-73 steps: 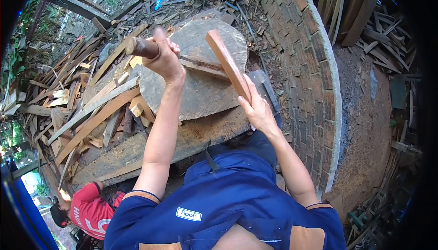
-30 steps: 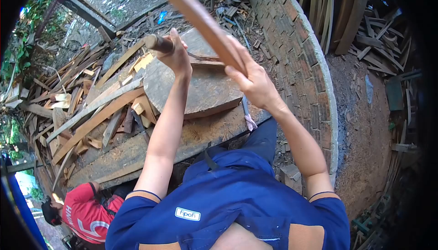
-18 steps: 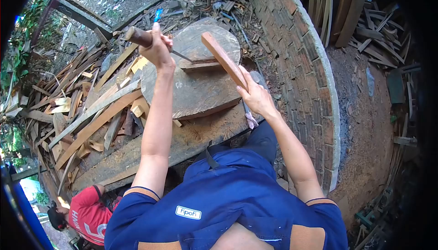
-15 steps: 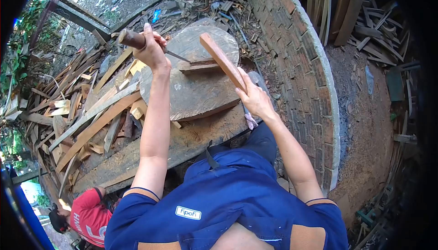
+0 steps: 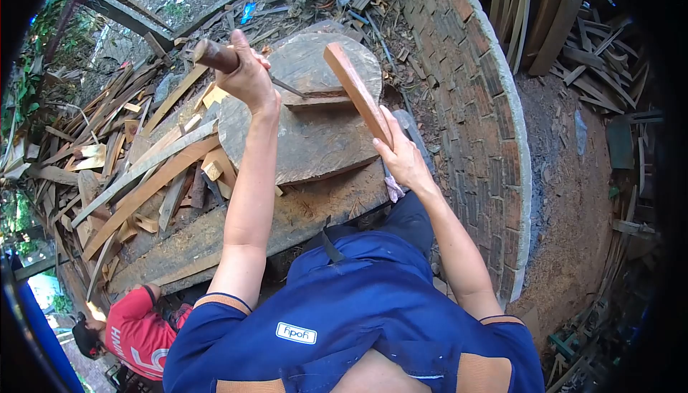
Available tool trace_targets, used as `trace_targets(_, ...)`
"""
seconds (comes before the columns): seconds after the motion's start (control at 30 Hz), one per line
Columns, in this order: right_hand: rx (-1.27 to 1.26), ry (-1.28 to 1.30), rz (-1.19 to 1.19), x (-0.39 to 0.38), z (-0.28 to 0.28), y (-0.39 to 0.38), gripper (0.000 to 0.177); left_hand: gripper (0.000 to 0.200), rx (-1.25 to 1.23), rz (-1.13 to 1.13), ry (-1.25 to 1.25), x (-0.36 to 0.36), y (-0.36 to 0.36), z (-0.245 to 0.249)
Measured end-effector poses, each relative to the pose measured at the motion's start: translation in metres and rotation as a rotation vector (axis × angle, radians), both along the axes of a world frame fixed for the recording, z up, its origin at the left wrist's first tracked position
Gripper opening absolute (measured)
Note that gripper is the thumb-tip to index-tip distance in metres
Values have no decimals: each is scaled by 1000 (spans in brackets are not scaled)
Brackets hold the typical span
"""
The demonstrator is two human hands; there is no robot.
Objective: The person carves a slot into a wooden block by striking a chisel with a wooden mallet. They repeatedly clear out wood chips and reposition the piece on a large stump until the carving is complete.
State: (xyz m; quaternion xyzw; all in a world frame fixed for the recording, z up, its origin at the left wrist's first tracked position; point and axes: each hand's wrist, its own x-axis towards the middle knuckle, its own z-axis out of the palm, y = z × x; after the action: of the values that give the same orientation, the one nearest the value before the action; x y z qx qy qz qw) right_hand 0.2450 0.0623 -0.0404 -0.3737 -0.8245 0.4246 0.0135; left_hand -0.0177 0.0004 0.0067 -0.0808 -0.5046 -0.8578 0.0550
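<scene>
My left hand (image 5: 247,81) is closed around the thick wooden handle of a chisel (image 5: 290,90). Its narrow metal shaft slants right, and the tip meets the top of a short brown wood block (image 5: 330,100). That block rests on a broad round slice of tree trunk (image 5: 287,153). In my right hand (image 5: 403,155) is a squared reddish-brown wooden bar (image 5: 351,83), gripped near its lower end. The bar points up and to the left, and in this view its middle overlaps the right end of the wood block.
Offcuts and long wood strips (image 5: 150,185) lie heaped to the left of the trunk slice. A curved brick wall (image 5: 466,99) runs along the right, with boards (image 5: 552,27) leaning beyond it. At the lower left is a person in a red shirt (image 5: 136,328).
The view has shifted slightly. Both hands keep their grips, the chisel tip stays at the wood block, and the bar is held in much the same pose.
</scene>
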Motion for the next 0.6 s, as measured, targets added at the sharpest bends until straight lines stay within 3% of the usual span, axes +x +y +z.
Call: trace_targets(0.6,-12,8,-25,0,-1,-3,71,33,-102,40,207,15,12,-8)
